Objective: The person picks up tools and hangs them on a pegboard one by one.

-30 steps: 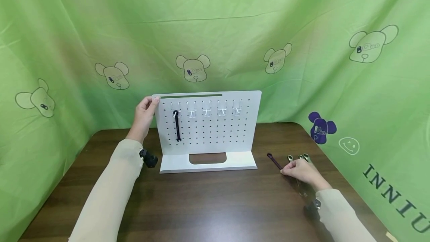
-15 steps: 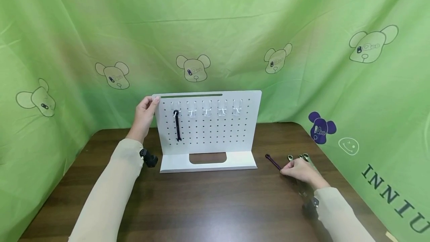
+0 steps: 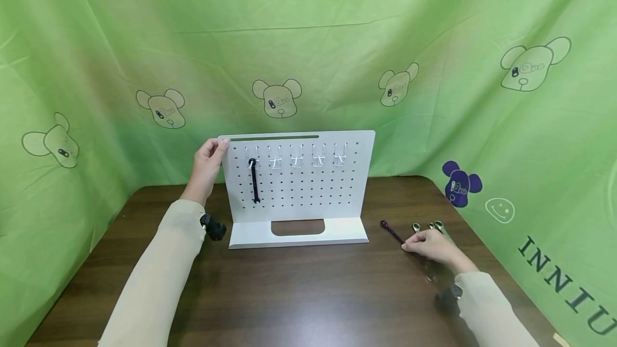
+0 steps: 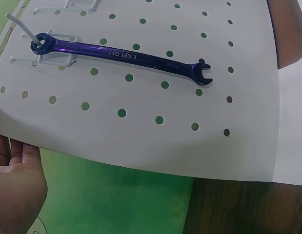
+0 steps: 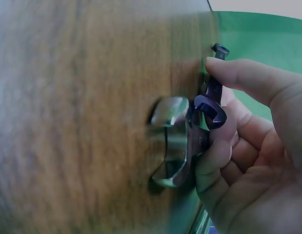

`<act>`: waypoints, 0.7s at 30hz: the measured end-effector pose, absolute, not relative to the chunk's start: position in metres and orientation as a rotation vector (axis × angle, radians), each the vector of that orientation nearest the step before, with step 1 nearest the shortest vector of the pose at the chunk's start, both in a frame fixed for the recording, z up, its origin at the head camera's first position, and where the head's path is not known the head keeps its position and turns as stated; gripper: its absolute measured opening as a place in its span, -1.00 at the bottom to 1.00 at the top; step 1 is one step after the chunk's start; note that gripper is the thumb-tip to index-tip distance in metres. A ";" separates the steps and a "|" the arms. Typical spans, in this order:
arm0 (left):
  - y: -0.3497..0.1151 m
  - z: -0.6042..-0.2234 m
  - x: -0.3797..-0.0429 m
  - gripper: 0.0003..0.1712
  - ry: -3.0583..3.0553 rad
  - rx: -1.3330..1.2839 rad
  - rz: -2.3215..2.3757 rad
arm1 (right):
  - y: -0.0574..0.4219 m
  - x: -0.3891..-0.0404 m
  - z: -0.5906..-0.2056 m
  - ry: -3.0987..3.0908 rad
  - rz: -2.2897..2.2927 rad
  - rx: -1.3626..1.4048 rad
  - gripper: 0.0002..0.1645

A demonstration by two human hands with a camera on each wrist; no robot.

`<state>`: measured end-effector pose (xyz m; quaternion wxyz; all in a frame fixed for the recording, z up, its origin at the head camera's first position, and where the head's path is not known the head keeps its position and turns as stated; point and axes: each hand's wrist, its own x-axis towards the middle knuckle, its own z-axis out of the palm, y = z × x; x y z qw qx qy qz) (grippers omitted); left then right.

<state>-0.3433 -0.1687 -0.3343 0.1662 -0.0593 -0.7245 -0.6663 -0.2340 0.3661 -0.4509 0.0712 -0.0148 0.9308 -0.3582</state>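
Observation:
My left hand (image 3: 204, 170) grips the upper left corner of a white pegboard stand (image 3: 299, 191). On the board's leftmost hook hangs a dark purple combination wrench (image 4: 124, 54), ring end up in the head view and open end down. At the right of the table my right hand (image 3: 436, 247) pinches another dark purple wrench (image 3: 392, 232) between thumb and fingers, its ring end pointing toward the board. Close beside that wrench (image 5: 215, 89), the right wrist view shows the open end of a shiny silver wrench (image 5: 176, 141). Part of the held wrench is hidden by the fingers.
Several silver ring ends of wrenches (image 3: 439, 225) show just beyond my right hand. More hooks (image 3: 318, 159) line the board to the right of the hanging wrench. The brown table (image 3: 299, 288) meets a green curtain (image 3: 337, 42) behind.
The ring end of the wrench in my right hand has swung slightly left. The left hand and the board have stayed in place.

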 end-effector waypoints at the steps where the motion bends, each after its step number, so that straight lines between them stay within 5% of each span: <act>1: -0.169 -0.334 -0.343 -0.61 -2.067 -0.168 -1.895 | 0.366 -0.234 -0.452 2.789 -1.089 -0.042 -0.71; 21: -0.167 -0.334 -0.343 -0.59 -2.064 -0.157 -1.909 | 0.372 -0.236 -0.456 2.651 -1.345 -0.064 -0.66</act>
